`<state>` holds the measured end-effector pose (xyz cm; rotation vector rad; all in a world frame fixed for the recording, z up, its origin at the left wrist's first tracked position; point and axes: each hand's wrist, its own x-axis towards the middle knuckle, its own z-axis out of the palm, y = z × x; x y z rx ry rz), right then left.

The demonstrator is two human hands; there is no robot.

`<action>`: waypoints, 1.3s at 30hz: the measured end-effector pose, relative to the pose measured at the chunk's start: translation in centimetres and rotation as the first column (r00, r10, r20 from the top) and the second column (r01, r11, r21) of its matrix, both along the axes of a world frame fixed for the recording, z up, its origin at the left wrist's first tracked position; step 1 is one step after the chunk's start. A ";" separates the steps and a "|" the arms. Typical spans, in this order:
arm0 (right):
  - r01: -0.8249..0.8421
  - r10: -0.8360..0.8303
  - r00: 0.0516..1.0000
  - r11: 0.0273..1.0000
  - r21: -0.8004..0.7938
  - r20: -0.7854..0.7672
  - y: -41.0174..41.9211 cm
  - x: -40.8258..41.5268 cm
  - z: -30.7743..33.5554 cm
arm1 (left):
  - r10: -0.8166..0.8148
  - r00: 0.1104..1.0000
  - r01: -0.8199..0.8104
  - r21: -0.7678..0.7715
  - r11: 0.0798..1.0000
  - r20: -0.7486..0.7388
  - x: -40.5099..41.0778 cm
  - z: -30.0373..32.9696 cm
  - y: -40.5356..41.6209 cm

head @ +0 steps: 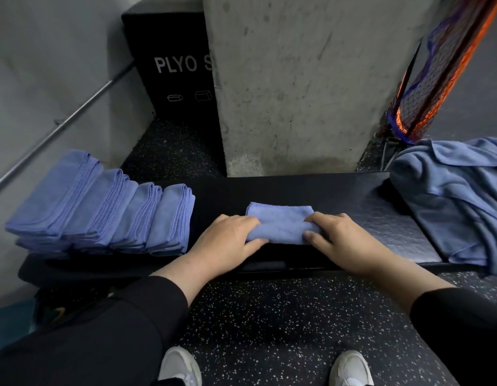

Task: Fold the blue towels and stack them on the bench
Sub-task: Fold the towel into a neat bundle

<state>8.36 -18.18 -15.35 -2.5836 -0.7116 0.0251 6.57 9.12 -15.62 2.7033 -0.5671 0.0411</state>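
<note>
Towel being folded (280,222): a small blue towel, folded into a short strip, lies flat on the dark surface (339,188) between the two hands.
Left hand (227,240): it holds the left end of the towel. The fingers curl over the top and the thumb tucks along the near edge.
Right hand (336,240): it holds the right end of the towel. The fingers lie over the top and the thumb presses on the near part of the cloth.
Hands together or apart: apart, one at each end of the towel, both gripping it.
Folded towels (102,210): four blue piles sit in a row on the surface, off to the left of the left hand. They lean on each other like books, and the nearest pile is close to the left hand but not touching it.
Loose towels (453,196): a big rumpled blue heap lies on the surface to the right of the right hand, well apart from it. Part of it hangs over the near edge.
Sleeves (147,316): black, on both arms.
Shoes (180,366): two light shoes stand on the speckled floor (269,324) below the hands.
Past the hands: a grey concrete pillar (291,84), a black box (172,65) with white letters "PLYO", and an orange and blue net (431,87) farther right.
</note>
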 end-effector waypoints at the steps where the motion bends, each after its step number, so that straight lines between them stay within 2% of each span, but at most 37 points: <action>1: -0.023 0.023 0.999 1.000 -0.016 -0.030 -0.1 -0.2 0.3 | 0.023 0.999 -0.025 -0.036 0.999 -0.047 -0.1 0.2 0.1; 3: -0.030 0.029 0.993 0.999 -0.012 -0.110 -0.2 -0.5 0.5 | 0.050 0.988 -0.064 -0.095 0.993 -0.146 -0.1 0.4 0.5; 5: 0.069 -0.059 0.980 0.996 0.048 -0.188 -0.1 -0.5 0.7 | 0.099 0.972 -0.135 -0.161 0.978 -0.215 0.1 0.6 0.7; 8: 0.187 -0.161 0.964 0.976 0.110 -0.211 0.3 0.1 0.8 | 0.182 0.941 -0.265 -0.288 0.920 -0.284 1.0 0.8 0.1; 12: 0.285 -0.242 0.944 0.940 0.187 -0.225 1.0 1.4 0.4 | 0.275 0.910 -0.380 -0.359 0.852 -0.311 2.4 0.5 -0.5; 13: 0.308 -0.272 0.943 0.931 0.198 -0.190 1.3 1.7 0.2 | 0.289 0.901 -0.401 -0.367 0.839 -0.324 2.7 0.3 -0.6; 14: 0.305 -0.294 0.952 0.933 0.192 -0.086 1.5 2.0 -0.1 | 0.298 0.896 -0.414 -0.377 0.829 -0.329 2.9 0.1 -0.7; 16: 0.251 -0.263 0.940 0.964 0.082 0.217 2.0 2.4 -0.9 | 0.318 0.896 -0.422 -0.374 0.826 -0.309 3.2 -0.1 -1.0; 17: 0.219 -0.213 0.919 0.976 0.021 0.331 2.3 2.4 -1.2 | 0.337 0.913 -0.400 -0.341 0.851 -0.229 3.4 -0.3 -1.1; 19: 0.130 -0.097 0.905 0.990 -0.051 0.414 2.6 2.3 -2.0 | 0.274 0.957 -0.253 -0.189 0.949 0.095 3.6 -0.7 -1.3; 20: 0.094 -0.064 0.915 0.994 -0.057 0.399 2.6 2.1 -2.6 | 0.167 0.964 -0.150 -0.095 0.984 0.207 3.6 -0.9 -1.5; 21: 0.077 -0.054 0.933 0.996 -0.052 0.357 2.6 1.9 -3.2 | 0.053 0.975 -0.052 -0.011 0.999 0.216 3.4 -1.1 -1.7; 22: 0.069 -0.050 0.951 0.996 -0.050 0.305 2.5 1.7 -3.7 | -0.025 0.989 0.016 0.061 0.998 0.145 3.1 -1.2 -2.0; 24: 0.049 -0.033 0.982 0.995 -0.082 0.186 2.0 1.6 -4.2 | -0.038 0.999 0.045 0.184 0.982 -0.039 2.6 -1.8 -2.2; 27: -0.013 0.020 0.997 0.995 -0.097 0.069 1.2 2.3 -4.2 | -0.006 0.996 0.028 0.250 0.968 -0.090 2.6 -2.1 -1.9; 32: -0.060 0.061 0.992 0.998 0.012 -0.107 0.1 3.9 -3.8 | 0.024 0.987 0.013 0.230 0.973 -0.158 3.1 -1.6 -1.5; 36: 0.009 0.007 0.993 0.991 0.134 -0.121 0.4 4.0 -2.5 | 0.057 0.989 -0.035 0.152 0.988 -0.140 3.2 -1.3 -0.9; 37: 0.050 -0.022 0.988 0.982 0.183 -0.155 0.7 4.0 -1.9 | 0.087 0.985 -0.075 0.080 0.994 -0.151 3.2 -1.0 -0.7; 39: 0.172 -0.093 0.964 0.933 0.316 -0.247 1.6 3.9 -0.4 | 0.133 0.960 -0.183 -0.194 0.964 -0.244 3.0 0.1 -0.3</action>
